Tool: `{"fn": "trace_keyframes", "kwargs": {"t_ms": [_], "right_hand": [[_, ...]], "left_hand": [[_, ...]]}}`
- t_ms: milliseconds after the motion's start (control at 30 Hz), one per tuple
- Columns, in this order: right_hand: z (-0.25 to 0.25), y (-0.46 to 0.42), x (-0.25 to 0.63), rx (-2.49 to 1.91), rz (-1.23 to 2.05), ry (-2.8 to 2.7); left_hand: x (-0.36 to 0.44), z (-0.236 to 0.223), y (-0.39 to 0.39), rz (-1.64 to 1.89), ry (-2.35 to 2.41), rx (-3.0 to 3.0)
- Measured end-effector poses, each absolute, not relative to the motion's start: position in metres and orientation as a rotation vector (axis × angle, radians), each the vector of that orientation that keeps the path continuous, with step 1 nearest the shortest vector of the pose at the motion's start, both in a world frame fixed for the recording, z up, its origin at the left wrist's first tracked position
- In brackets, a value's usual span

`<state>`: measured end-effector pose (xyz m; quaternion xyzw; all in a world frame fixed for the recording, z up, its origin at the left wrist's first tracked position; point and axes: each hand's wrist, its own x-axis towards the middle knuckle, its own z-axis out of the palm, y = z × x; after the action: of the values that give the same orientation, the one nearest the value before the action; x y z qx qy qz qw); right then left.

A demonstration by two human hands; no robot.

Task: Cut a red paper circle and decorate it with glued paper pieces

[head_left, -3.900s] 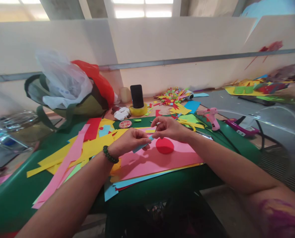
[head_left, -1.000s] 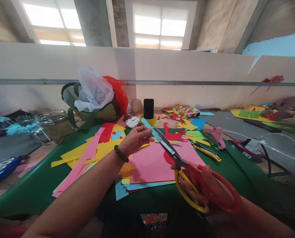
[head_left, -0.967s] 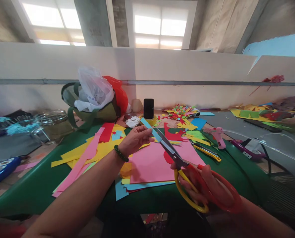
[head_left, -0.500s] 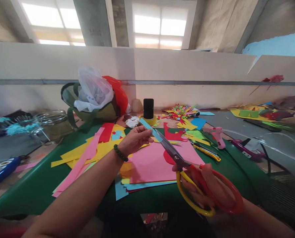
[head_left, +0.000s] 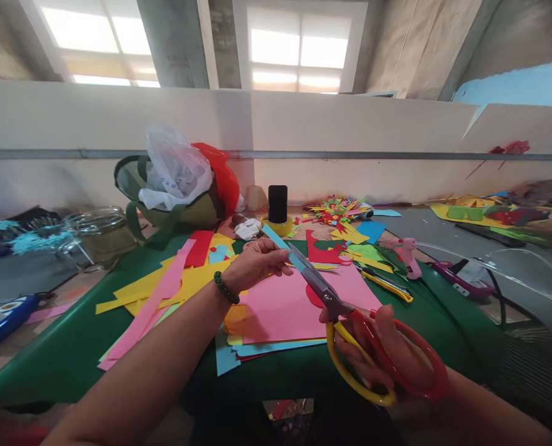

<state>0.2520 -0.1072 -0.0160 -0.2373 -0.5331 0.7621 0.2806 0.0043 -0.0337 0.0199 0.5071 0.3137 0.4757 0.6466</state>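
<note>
Above the green-covered table, the left hand pinches a narrow light-blue paper strip, its long axis slanting near-right, roughly in line with the metal-bladed, red-and-yellow-handled scissors grasped by the right hand. The strip's lower end meets the blades. Beneath lies a flat pink paper sheet.

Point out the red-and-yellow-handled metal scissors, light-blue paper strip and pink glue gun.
Red-and-yellow-handled metal scissors (head_left: 363,329): head view, base of red handle.
Light-blue paper strip (head_left: 275,237): head view, upper part.
Pink glue gun (head_left: 406,250): head view, body.
</note>
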Motion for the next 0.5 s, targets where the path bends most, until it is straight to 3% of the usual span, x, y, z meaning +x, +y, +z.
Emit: {"fn": "trace_keyframes", "kwargs": {"t_ms": [500], "right_hand": [[-0.0163,-0.1097,0.2496,-0.671,2.025,-1.417]], "left_hand": [[0.0051,0.0183,-0.0335,0.979,0.725,1.307]]}}
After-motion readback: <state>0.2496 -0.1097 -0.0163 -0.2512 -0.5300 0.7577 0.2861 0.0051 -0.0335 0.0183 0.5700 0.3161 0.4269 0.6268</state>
